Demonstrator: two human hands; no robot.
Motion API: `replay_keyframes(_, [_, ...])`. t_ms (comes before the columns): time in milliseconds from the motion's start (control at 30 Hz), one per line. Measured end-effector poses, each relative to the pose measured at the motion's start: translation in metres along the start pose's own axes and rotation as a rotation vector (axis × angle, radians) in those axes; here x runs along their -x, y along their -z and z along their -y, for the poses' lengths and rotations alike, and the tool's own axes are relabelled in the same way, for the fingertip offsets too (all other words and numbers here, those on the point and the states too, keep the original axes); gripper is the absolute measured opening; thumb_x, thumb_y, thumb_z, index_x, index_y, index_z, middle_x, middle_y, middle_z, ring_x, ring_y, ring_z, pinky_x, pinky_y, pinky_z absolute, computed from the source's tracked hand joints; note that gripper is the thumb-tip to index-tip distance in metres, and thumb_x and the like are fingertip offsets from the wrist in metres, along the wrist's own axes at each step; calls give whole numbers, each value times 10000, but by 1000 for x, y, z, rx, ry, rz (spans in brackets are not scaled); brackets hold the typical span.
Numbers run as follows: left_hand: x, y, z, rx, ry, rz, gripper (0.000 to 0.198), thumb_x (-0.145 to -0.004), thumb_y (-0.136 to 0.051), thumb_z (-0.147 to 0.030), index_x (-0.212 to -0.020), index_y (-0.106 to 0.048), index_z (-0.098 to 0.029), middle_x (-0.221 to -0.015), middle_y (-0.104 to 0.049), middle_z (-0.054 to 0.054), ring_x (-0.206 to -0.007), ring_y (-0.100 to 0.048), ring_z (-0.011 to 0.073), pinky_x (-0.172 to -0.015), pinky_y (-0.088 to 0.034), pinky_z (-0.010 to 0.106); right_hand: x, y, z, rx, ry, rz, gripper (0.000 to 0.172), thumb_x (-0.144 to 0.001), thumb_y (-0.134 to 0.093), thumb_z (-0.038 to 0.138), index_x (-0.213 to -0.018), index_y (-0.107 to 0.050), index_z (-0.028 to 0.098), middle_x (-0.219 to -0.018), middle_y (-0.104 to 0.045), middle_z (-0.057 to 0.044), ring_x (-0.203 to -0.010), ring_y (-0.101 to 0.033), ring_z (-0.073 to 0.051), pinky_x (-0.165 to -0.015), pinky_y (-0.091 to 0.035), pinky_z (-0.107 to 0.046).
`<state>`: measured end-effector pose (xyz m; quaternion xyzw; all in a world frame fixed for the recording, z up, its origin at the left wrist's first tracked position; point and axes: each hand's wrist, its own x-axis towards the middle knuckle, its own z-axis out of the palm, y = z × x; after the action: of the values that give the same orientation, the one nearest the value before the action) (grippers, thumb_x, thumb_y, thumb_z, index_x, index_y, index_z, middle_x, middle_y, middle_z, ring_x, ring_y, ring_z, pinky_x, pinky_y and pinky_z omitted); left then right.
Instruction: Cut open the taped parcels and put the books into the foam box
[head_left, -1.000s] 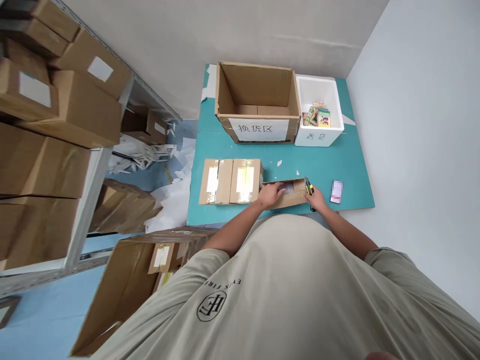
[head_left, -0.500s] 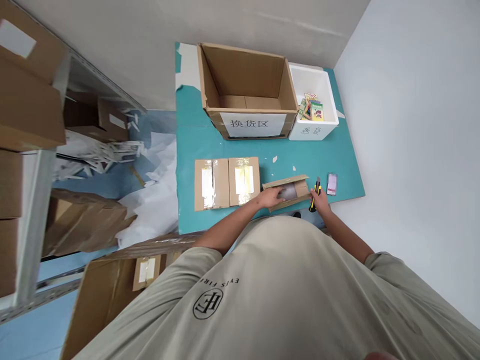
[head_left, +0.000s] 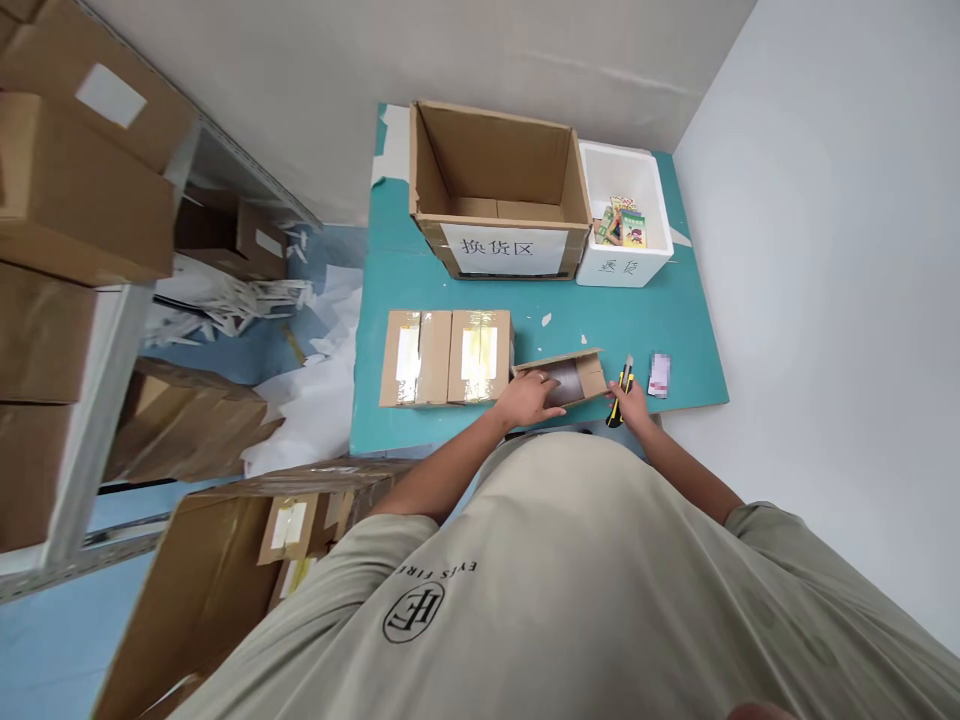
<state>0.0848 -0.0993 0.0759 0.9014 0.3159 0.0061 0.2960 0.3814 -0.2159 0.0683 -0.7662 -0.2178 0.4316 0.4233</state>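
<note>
A small open cardboard box [head_left: 592,376] lies tilted at the table's near edge, a flap raised along its far side. Something grey and smooth [head_left: 565,380] shows inside it; its kind I cannot make out. My left hand [head_left: 527,399] grips the box's near left side, fingers over the edge and thumb lower down. In my right hand [head_left: 633,404] is a yellow and black utility knife [head_left: 620,396], its blade pointing away from me. That hand's fingertips are close to the box's right end.
Two taped cardboard boxes [head_left: 435,357] sit left on the teal table [head_left: 405,265]. Behind are a big labelled carton [head_left: 504,250] and a white foam box [head_left: 619,268] holding small colourful packs. A phone [head_left: 659,375] lies right. Shelving with cartons [head_left: 112,230] stands left; a large open carton [head_left: 187,590] is lower left.
The small box and both hands have shifted slightly left, and the box's near flap is less visible. My left hand sits more over the near edge. The knife stays in my right hand.
</note>
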Motion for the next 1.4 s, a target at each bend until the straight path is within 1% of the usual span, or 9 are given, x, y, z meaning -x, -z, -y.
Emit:
replay_keyframes(100, [9, -1, -12, -100, 132, -161, 660, -1098, -731, -476, -1719, -669, -263, -1636, -695, 232, -1534, -639, 450, -1340, -442, 593, -3, 3, -1, -22, 14, 68, 471, -852, -926, 592, -1065, -654, 273, -1089, -834, -61, -1073, -857, -295, -680, -673, -317])
replay_keyframes(200, [3, -8, -18, -184, 210, -227, 844, -1088, -750, -445, -1875, -476, -313, -1937, -417, 187, -1785, -374, 463, -1472, -222, 641, -10, 8, -1, -26, 20, 131, 471, -843, -940, 576, -1080, -677, 266, -1114, -846, -72, -1113, -852, -302, -691, -682, -322])
replay_keyframes(367, [-26, -31, -15, -221, 299, -16, 1439, -864, -894, -838, -1958, -227, -184, -2026, -133, 229, -1871, -82, 543, -1500, -42, 671, -26, 28, 3, -25, 25, 183, 414, -863, -935, 508, -1055, -659, 265, -1167, -850, -74, -1043, -860, -267, -655, -671, -297])
replay_keyframes(500, [-42, -47, -11, -279, 423, 29, 1546, -803, -958, -763, -1962, -140, -146, -2020, -4, 280, -1871, 19, 570, -1480, -1, 705, -38, 57, 3, -14, 26, 221, 357, -892, -912, 431, -1068, -645, 270, -1194, -851, -78, -1005, -865, -252, -625, -661, -277])
replay_keyframes(900, [-61, -7, 15, -267, 488, 91, 1474, -750, -964, -711, -1954, -239, -264, -1895, -379, 305, -1763, -292, 605, -1445, -102, 715, -46, 105, -30, 23, -76, 255, 302, -920, -825, 343, -1088, -580, 288, -1086, -837, -41, -914, -873, -220, -606, -639, -233])
replay_keyframes(1100, [-81, 19, 37, 19, 500, 113, 1450, -583, -978, -834, -1840, -531, -266, -1728, -587, 280, -1599, -543, 604, -1337, -443, 669, -40, 98, -34, -63, -128, 197, 297, -895, -854, 343, -1047, -607, 278, -1021, -831, -28, -868, -857, -217, -589, -619, -236])
replay_keyframes(1200, [-103, 33, 51, 375, 533, 326, 1250, -589, -970, -837, -1681, -716, -284, -1476, -787, 235, -1311, -778, 519, -1109, -640, 612, -32, 99, -36, -97, -156, 155, 299, -882, -879, 358, -1024, -629, 276, -1033, -848, -47, -872, -860, -233, -593, -630, -260])
replay_keyframes(1300, [-128, 33, 58, 668, 586, 524, 971, -633, -968, -823, -1440, -853, -295, -1170, -892, 191, -1045, -853, 467, -944, -687, 587, -23, 104, -38, -96, -173, 116, 288, -872, -884, 355, -1020, -650, 277, -1028, -848, -59, -883, -864, -255, -595, -640, -283])
replay_keyframes(1400, [-149, 20, 61, 548, 597, 442, 774, -674, -948, -847, -1185, -899, -268, -1058, -894, 201, -1043, -850, 472, -967, -671, 575, -13, 108, -40, -66, -177, 87, 290, -860, -896, 350, -1008, -657, 277, -1006, -836, -56, -885, -860, -266, -617, -656, -307])
